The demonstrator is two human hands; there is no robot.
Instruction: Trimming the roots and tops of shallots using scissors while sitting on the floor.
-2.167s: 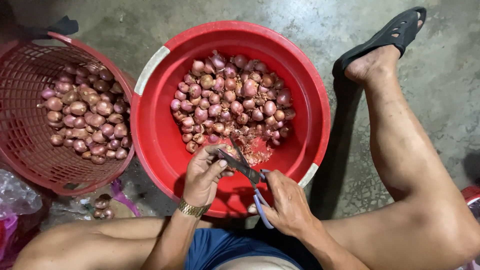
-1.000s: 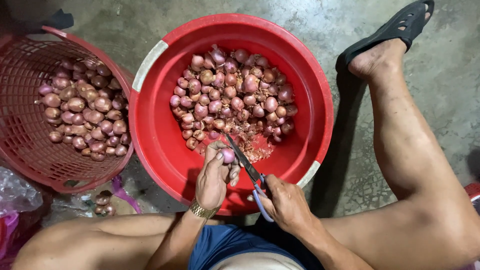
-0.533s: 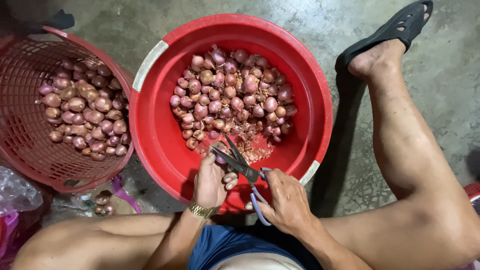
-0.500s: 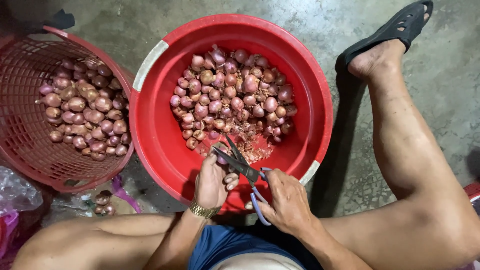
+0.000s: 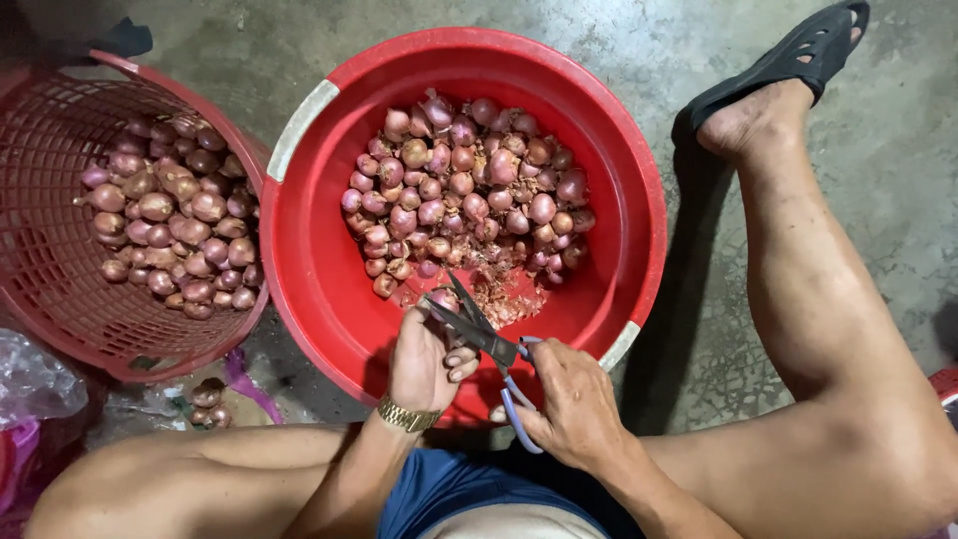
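Observation:
My left hand (image 5: 424,361), with a gold watch at the wrist, holds one small shallot (image 5: 443,299) over the near side of the red basin (image 5: 319,289). My right hand (image 5: 574,409) grips blue-handled scissors (image 5: 477,327); their open blades reach around the shallot's end. A heap of purple shallots (image 5: 469,190) lies at the far side of the basin, with loose skins and trimmings (image 5: 504,294) just beyond the blades.
A red mesh basket (image 5: 60,299) holding several shallots (image 5: 170,225) stands to the left, touching the basin. My legs flank the basin; my right foot wears a black sandal (image 5: 788,55). Plastic bags (image 5: 30,384) and stray shallots (image 5: 205,404) lie on the concrete floor at lower left.
My left hand dipped toward the heap and came back with a shallot. The scissors swung round with it and now have their blades open on that shallot.

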